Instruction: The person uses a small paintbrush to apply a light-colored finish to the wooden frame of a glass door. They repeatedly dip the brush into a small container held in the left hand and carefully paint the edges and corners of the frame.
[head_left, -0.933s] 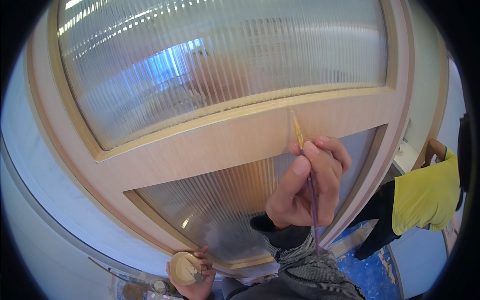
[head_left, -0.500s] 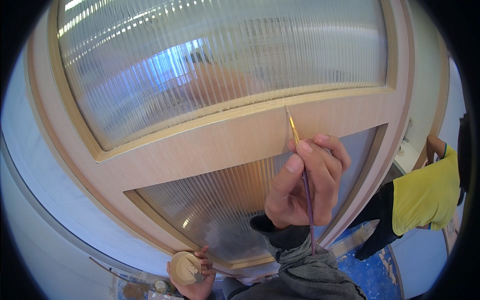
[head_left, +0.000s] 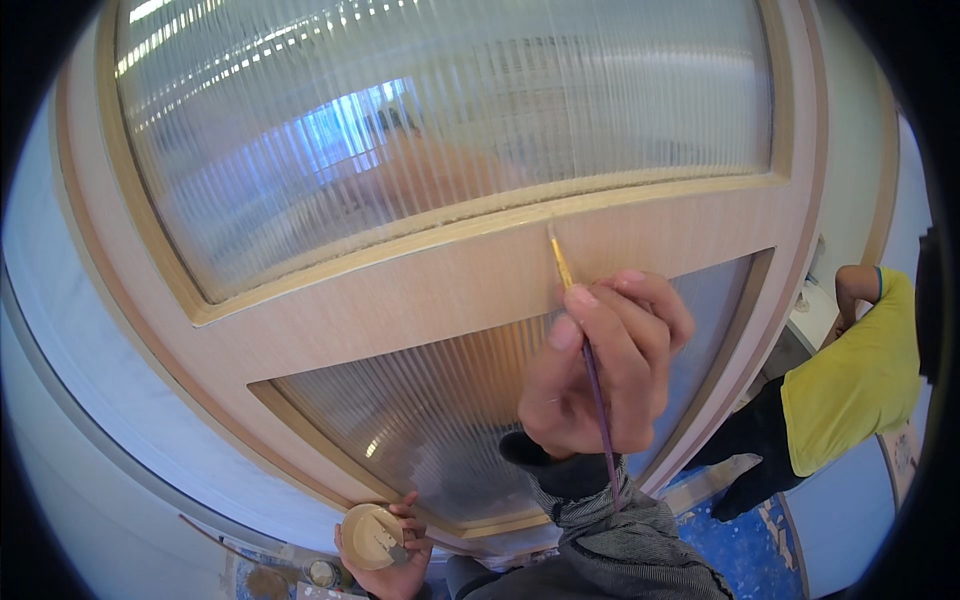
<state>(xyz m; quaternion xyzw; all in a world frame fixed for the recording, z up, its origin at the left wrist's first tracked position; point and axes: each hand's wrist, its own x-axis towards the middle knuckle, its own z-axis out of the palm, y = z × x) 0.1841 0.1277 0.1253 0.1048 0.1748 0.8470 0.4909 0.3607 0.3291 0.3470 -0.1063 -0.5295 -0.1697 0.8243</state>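
In my right hand [head_left: 605, 365] is a thin paintbrush [head_left: 597, 390] with a purple handle and a gold ferrule, pinched between thumb and fingers. Its pale tip is at the light wooden rail [head_left: 420, 285], close below the trim along the upper ribbed glass pane [head_left: 450, 110]; whether the bristles touch the wood I cannot tell. Low down, my left hand [head_left: 395, 572] grips a small round beige cup [head_left: 368, 540]. Some pale paste and a grey flat piece show inside the cup. A lower ribbed glass pane [head_left: 430, 400] lies partly behind my right hand and sleeve.
At the right a person in a yellow shirt [head_left: 850, 390] and dark trousers stands over a blue floor covering [head_left: 735, 540] with scattered scraps. A white ledge [head_left: 815, 315] is beside them. A jar [head_left: 322, 573] stands at the lower left, near my left hand.
My right hand and the paintbrush have shifted left along the rail, the tip staying just below the trim. My left hand with the cup has hardly moved. The other person's arm and body shifted slightly.
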